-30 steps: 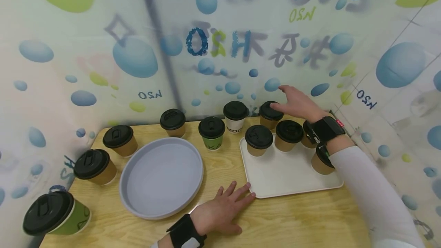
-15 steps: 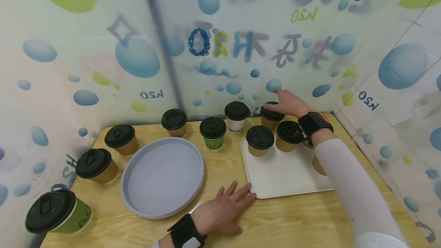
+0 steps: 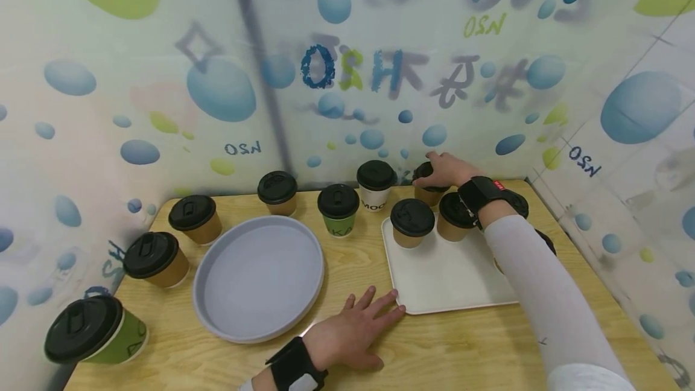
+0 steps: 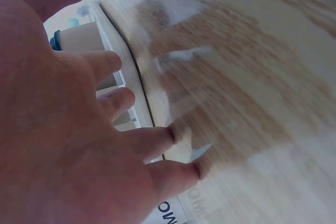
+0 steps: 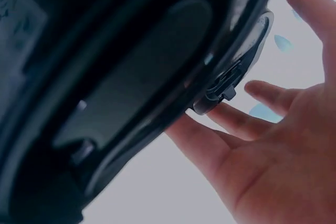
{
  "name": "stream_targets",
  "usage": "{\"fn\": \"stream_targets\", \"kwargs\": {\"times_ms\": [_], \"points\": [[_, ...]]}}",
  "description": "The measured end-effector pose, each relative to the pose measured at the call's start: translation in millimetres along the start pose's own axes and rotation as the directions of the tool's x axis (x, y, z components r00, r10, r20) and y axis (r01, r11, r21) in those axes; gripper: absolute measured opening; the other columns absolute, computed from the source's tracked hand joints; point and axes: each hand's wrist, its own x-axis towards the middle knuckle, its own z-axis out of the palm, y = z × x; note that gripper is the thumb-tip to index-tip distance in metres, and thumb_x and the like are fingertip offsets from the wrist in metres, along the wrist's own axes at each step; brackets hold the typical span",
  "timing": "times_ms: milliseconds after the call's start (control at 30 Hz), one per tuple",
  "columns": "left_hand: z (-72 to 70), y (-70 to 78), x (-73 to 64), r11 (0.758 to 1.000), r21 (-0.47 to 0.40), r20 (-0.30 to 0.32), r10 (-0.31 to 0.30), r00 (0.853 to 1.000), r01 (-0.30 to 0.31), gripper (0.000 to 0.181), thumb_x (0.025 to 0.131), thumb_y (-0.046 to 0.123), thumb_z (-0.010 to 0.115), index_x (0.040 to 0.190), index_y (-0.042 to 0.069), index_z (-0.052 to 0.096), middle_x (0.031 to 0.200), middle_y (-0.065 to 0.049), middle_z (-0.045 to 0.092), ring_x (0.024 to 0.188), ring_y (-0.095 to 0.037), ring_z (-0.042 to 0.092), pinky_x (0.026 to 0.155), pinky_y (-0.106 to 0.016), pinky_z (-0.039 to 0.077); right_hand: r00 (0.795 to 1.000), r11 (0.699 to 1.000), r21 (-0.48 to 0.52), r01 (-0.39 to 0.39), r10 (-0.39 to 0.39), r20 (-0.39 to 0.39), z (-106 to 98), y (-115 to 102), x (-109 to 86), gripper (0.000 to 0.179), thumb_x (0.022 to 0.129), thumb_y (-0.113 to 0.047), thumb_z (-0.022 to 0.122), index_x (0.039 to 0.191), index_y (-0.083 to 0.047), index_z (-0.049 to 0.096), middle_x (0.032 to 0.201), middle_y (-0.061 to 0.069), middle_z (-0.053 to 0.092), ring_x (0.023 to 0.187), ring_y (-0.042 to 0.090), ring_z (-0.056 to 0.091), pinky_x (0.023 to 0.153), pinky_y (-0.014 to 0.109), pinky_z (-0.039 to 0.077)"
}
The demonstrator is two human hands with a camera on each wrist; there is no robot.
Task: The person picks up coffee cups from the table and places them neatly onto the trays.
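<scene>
My right hand (image 3: 447,171) is at a brown paper cup (image 3: 428,197) with a black lid behind the white tray. Its thumb lies at the lid's near side and fingers reach behind it. In the right wrist view the right fingers (image 5: 265,93) are spread near a black lid (image 5: 231,74); firm contact cannot be made out. A larger dark lid (image 5: 142,72) fills the foreground there. My left hand (image 3: 347,330) rests palm down on the table, fingers spread, fingertips at the corner of the white tray (image 3: 434,294). The left wrist view shows those fingers (image 4: 152,140) beside the tray edge.
Brown lidded cups (image 3: 411,225) stand on the tray, some partly hidden by my right arm. A round grey tray (image 3: 257,279) lies left, with brown cups and a green cup (image 3: 89,330) around it. Another green cup (image 3: 338,210) and a white cup (image 3: 376,184) stand centre back.
My right hand has moved left and down from above the rear brown cup to around its lid. The left hand stays on the table; the view shifts slightly.
</scene>
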Motion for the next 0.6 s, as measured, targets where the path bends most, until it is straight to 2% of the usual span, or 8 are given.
{"fn": "stream_targets", "kwargs": {"times_ms": [267,467,600], "points": [[0.2,-0.7,-0.8,1.000,-0.003,-0.004,0.011,1.000,-0.011,0.092,0.087,0.042,0.081,0.164,0.036,0.029,0.172,0.007,0.016,0.156,-0.035,0.019,0.117,-0.061,0.032,0.996,0.995,-0.077,-0.058,0.063,0.067,1.3,-2.7,-0.9,0.095,0.098,-0.044,0.069,0.163,0.002,0.016,0.154,0.038,0.032,0.141,0.053,0.038,0.110,0.066,0.037],[-0.4,-0.3,-1.6,1.000,-0.001,-0.002,0.009,1.000,-0.009,0.092,0.087,0.042,0.081,0.163,0.036,0.029,0.172,0.008,0.016,0.156,-0.034,0.019,0.117,-0.061,0.031,0.995,0.993,-0.080,-0.084,0.088,0.046,4.2,-2.6,-0.8,0.091,0.095,-0.039,0.073,0.161,-0.003,0.022,0.145,0.035,0.041,0.129,0.051,0.049,0.103,0.067,0.042],[-0.9,-0.1,-2.2,1.000,0.004,-0.001,0.006,1.000,-0.006,0.092,0.087,0.043,0.081,0.164,0.036,0.029,0.172,0.008,0.016,0.156,-0.034,0.019,0.117,-0.061,0.032,0.999,0.998,-0.044,-0.044,0.046,0.025,1.6,-1.0,-1.2,0.087,0.095,-0.033,0.072,0.158,0.002,0.023,0.140,0.037,0.038,0.121,0.051,0.052,0.100,0.065,0.045]]}}
